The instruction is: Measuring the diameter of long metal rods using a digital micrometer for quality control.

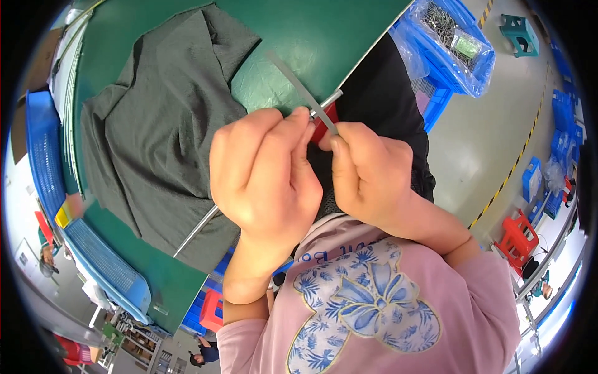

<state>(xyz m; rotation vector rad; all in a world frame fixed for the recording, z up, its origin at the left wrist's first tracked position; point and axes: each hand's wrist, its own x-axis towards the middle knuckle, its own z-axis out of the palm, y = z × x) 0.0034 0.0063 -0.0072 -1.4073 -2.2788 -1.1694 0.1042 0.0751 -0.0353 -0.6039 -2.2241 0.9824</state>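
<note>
Rod [198, 230], bright and metallic, is gripped in the clenched left hand [265, 165], its middle being hidden by the fist; one continuous length is judged to be held, since the two exposed portions are nearly aligned. Its long axis is directed from lower left to upper right. The longer exposed portion is laid over grey cloth [162, 118] on a green table [349, 25]; the shorter end is projected just beyond the left fingertips. A flat grey strip [303, 91] is pinched at its near end between thumb and forefinger of the right hand [374, 171] and is angled toward the upper left. The rod's short end is crossed by the strip, steeply, just beside the left fingertips and above the right-hand pinch. The crossing is therefore placed between both grips, with neither hand clearly nearer. Whether strip and rod are in contact cannot be told. Behind the crossing, a red item [319, 131] is partly concealed; its kind cannot be determined.
</note>
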